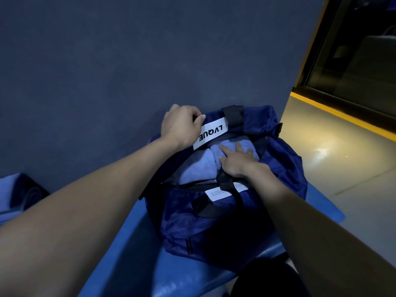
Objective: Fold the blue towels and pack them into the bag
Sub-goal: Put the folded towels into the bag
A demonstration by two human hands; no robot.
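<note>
Blue towels (197,166), pale and folded, sit inside the open mouth of a dark navy bag (214,221) at the centre of the frame, the bag resting on a blue bench (132,243) against a dark wall (128,61). We see the left hand (181,125), upper centre, with its fingers curled over the far rim of the bag beside a white label (211,132), holding the opening apart. The right hand (233,161) lies just right of centre, its fingers spread fairly straight and pressing down on the topmost towel inside the bag. We judge this the packing step: a towel is being tucked down into place. The next move likely calls for freeing the right hand without dragging the towel out. A black strap handle (222,181) crosses the near rim under the right wrist and could snag. At the left edge, more blue cloth (12,189) lies on the bench, possibly towels still to pack. A yellow-edged floor (342,168) fills the right side.
</note>
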